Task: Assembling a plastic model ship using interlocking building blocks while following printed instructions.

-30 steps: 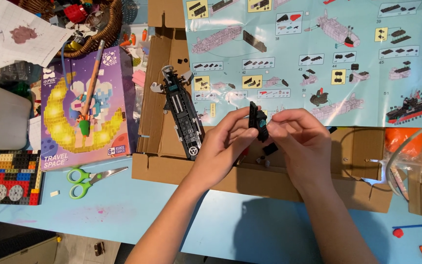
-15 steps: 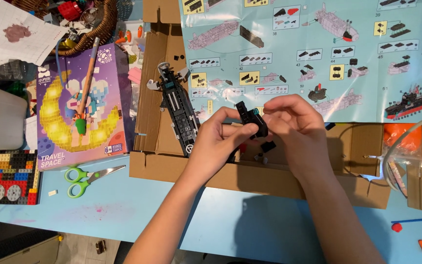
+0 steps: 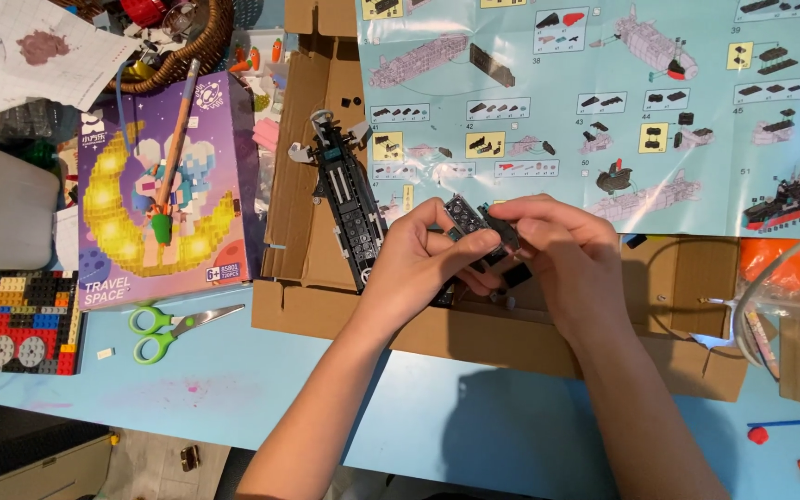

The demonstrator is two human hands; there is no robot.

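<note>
Two hands pinch one black brick piece (image 3: 474,222) over the cardboard (image 3: 604,343): left hand (image 3: 414,264) at nine o'clock, right hand (image 3: 571,259) at three. A dark ship model (image 3: 349,208) lies at ten; scissors (image 3: 173,326) lie far off at eight.

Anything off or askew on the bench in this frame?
Mostly clutter. Both hands, left hand and right hand, pinch a small black brick assembly. Green-handled scissors lie open on the blue table, and a pencil lies slantwise across the purple box.
</note>
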